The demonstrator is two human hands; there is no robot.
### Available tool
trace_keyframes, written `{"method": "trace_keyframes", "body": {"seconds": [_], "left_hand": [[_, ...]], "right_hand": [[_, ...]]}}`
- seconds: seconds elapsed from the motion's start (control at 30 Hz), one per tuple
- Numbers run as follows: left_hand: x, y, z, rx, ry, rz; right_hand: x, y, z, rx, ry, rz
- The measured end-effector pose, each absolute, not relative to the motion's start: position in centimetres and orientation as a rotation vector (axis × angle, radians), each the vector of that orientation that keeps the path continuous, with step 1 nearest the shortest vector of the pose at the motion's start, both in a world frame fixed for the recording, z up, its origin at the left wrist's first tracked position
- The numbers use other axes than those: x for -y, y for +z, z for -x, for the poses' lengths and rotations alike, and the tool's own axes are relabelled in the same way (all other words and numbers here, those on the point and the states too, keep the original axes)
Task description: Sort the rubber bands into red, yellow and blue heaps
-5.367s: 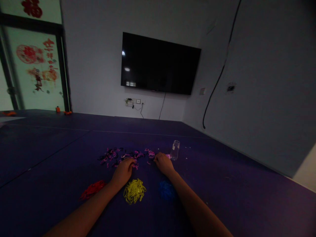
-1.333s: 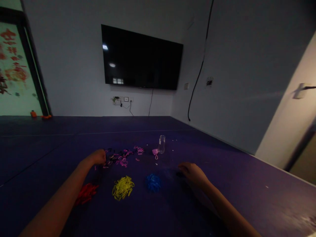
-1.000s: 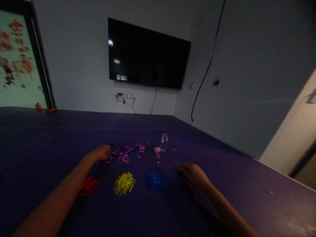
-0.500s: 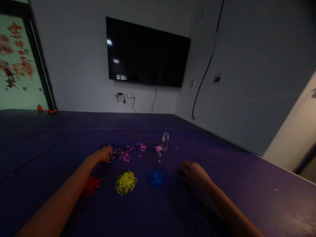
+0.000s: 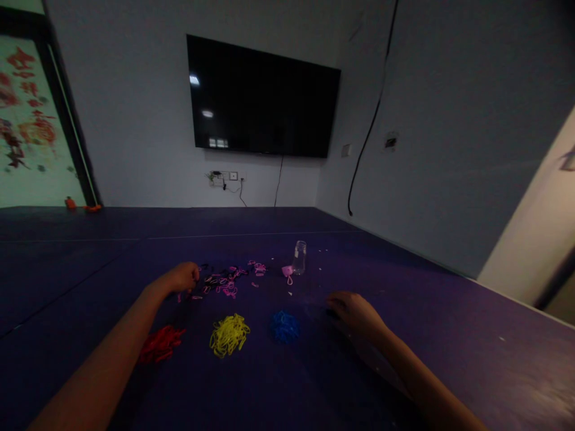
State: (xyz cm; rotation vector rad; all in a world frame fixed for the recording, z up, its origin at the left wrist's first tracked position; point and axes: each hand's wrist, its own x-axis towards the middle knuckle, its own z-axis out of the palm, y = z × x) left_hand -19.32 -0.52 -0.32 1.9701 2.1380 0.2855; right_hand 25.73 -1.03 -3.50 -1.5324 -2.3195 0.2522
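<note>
My left hand [image 5: 183, 278] is at the left end of a loose spread of pink and black rubber bands [image 5: 230, 276]. Its fingers are curled together, and anything between them is too small to make out. Below that forearm lies a heap of red rubber bands [image 5: 162, 344], partly beside the arm. A yellow heap of rubber bands [image 5: 229, 335] and a blue heap of rubber bands [image 5: 284, 327] sit between my arms. My right hand [image 5: 354, 310] rests low over the surface, right of the blue heap, fingers loosely extended over a dark patch I cannot identify.
A clear bottle [image 5: 299, 258] stands upright beyond the heaps, with a pink cap-like piece with a loop [image 5: 287, 272] beside it. Small white scraps lie on the purple surface [image 5: 404, 287]. A television [image 5: 265, 99] hangs on the wall, and a black cable [image 5: 369, 129] dangles at the right.
My left hand has drawn back slightly to the left from the pink and black bands, uncovering more of the red heap. The right hand stays nearly in place. The view has shifted slightly.
</note>
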Motion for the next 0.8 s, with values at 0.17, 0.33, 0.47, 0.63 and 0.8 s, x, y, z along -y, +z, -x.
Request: {"method": "trace_keyframes", "body": {"seconds": [0.17, 0.33, 0.47, 0.63, 0.8], "left_hand": [[0.57, -0.29, 19.48, -2.097, 0.221, -2.006], [0.6, -0.21, 19.46, -2.068, 0.21, -2.059], [0.56, -0.14, 19.35, -2.08, 0.172, -2.03], [0.46, -0.29, 19.13, -2.134, 0.122, -1.99], [0.67, -0.96, 18.79, -2.154, 0.084, -1.966]], "right_hand": [[1.08, -3.41, -25.72, 2.301, 0.253, 1.554], [1.1, -3.41, -25.69, 2.296, 0.264, 1.561], [1.08, -3.41, -25.74, 2.304, 0.258, 1.561], [1.21, -3.24, -25.67, 2.317, 0.248, 1.554], [1.24, -3.25, -25.57, 2.311, 0.246, 1.562]]}}
